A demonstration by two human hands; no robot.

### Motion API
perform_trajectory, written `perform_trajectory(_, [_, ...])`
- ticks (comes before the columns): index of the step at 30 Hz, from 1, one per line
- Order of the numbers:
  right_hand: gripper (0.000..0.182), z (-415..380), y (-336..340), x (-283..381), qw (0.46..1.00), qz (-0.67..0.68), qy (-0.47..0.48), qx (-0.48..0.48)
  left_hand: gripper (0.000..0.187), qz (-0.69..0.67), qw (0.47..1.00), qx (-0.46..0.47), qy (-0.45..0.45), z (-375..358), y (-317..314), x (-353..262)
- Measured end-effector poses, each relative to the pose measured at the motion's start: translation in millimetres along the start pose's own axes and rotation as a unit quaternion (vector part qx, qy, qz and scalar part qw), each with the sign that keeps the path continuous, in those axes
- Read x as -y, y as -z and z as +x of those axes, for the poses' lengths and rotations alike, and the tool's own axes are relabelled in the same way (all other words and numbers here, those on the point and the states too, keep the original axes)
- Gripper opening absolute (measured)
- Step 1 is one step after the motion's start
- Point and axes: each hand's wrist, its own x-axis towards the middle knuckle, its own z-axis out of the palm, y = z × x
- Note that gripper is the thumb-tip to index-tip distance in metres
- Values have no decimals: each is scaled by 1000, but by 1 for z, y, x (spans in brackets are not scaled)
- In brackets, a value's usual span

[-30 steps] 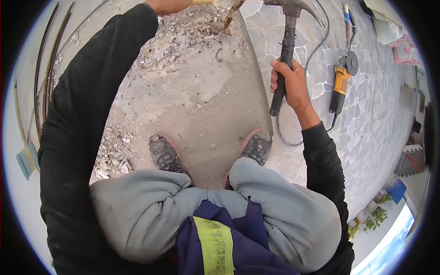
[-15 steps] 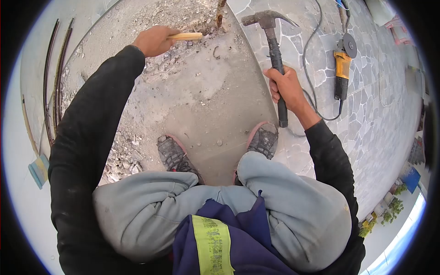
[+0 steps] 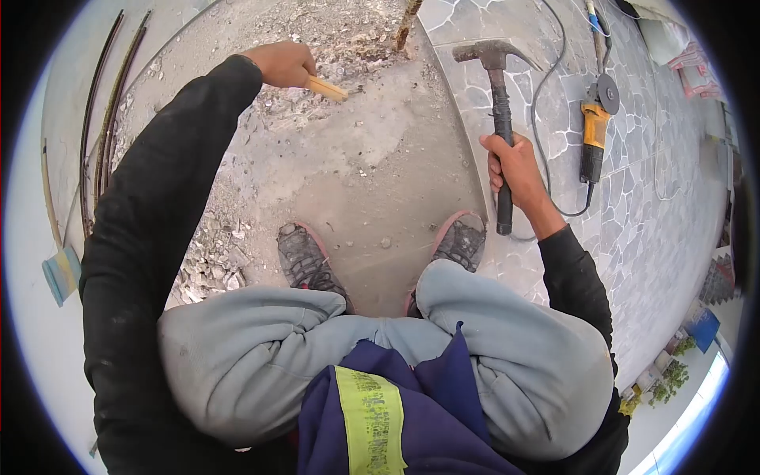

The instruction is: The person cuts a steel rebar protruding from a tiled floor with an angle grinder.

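In the head view, the hammer (image 3: 503, 119) is held over the paving (image 3: 633, 194), its long axis running away from the body, head foremost, claw rightward; its handle is enclosed by the right hand's (image 3: 518, 170) curled fingers. The wooden stick (image 3: 327, 89) is clasped by the left hand (image 3: 283, 63), its tip slanted back rightward, where near-level was seen earlier.

The shoes (image 3: 305, 257) stand on the slab (image 3: 368, 202), rubble (image 3: 210, 265) to their left, rods (image 3: 119, 111) farther left. Ahead of them is the stick (image 3: 327, 89), in the left hand (image 3: 281, 63). Right of the slab, the hammer (image 3: 503, 119) is in the right hand (image 3: 518, 170); right of that, the grinder (image 3: 594, 131) lies on the paving (image 3: 633, 214).
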Motion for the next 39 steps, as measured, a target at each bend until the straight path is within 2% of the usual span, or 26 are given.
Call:
perform_trajectory(1, [25,-3,8,-6,999,-37,12,-1,27,117,986,102,54,-16,35,-9])
perform_trajectory(2, [25,-4,15,-9,999,-37,8,-6,26,175,979,70,77,-23,42,-3])
perform_trajectory(4, [24,-1,18,-10,995,-94,24,-6,28,78,991,-107,-19,-20,34,6])
perform_trajectory(6, [26,6,8,-10,998,-67,12,-1,34,17,974,-220,-58,1,8,-19])
perform_trajectory(9, [27,10,-15,-7,1000,-15,-2,9,40,73,973,-202,-84,27,-10,-53])
perform_trajectory(11, [27,10,-28,-1,1000,17,-10,18,41,117,985,-127,-29,34,-9,-58])
perform_trajectory(13, [28,5,-27,1,1000,19,-7,24,36,56,991,-113,-45,34,-13,-19])
perform_trajectory(15, [28,1,-13,0,1000,21,-9,16,32,8,999,-8,-43,16,2,18])
perform_trajectory(16, [30,0,-2,0,999,-38,10,12,30,59,998,-8,-33,-1,14,19])
perform_trajectory(17, [31,-1,6,-2,995,-97,28,10,34,53,997,-51,-32,-4,6,35])
perform_trajectory(18, [31,3,9,-3,995,-95,24,5,34,53,997,-47,-39,-6,3,20])
perform_trajectory(20, [34,13,13,-4,997,-77,10,3,38,-70,983,-163,-52,-17,-2,-23])
perform_trajectory(21, [35,16,7,-1,999,-41,-5,6,43,-58,984,-150,-78,-3,-13,-32])
perform_trajectory(22, [35,19,1,-2,999,-42,-7,7,45,-37,979,-171,-105,11,-26,-43])
perform_trajectory(23, [34,23,-5,-2,1000,12,-16,8,47,-15,972,-193,-129,21,-37,-55])
perform_trajectory(24, [34,26,-11,-1,997,68,-23,9,47,-13,973,-194,-126,25,-45,-69])
perform_trajectory(26, [35,26,-16,0,996,83,-24,4,51,-33,985,-147,-87,28,-52,-91])
perform_trajectory(29, [36,23,-13,2,996,86,1,3,48,-15,990,-90,-110,24,-46,-104])
perform_trajectory(30, [37,23,-10,2,998,69,7,0,48,-15,989,-89,-113,27,-45,-108])
perform_trajectory(32, [37,23,-7,0,999,51,10,0,47,-103,973,-160,-129,29,-46,-114])
perform_trajectory(39, [42,30,-15,5,997,69,18,-24,42,-159,979,-114,-61,63,-54,-105])
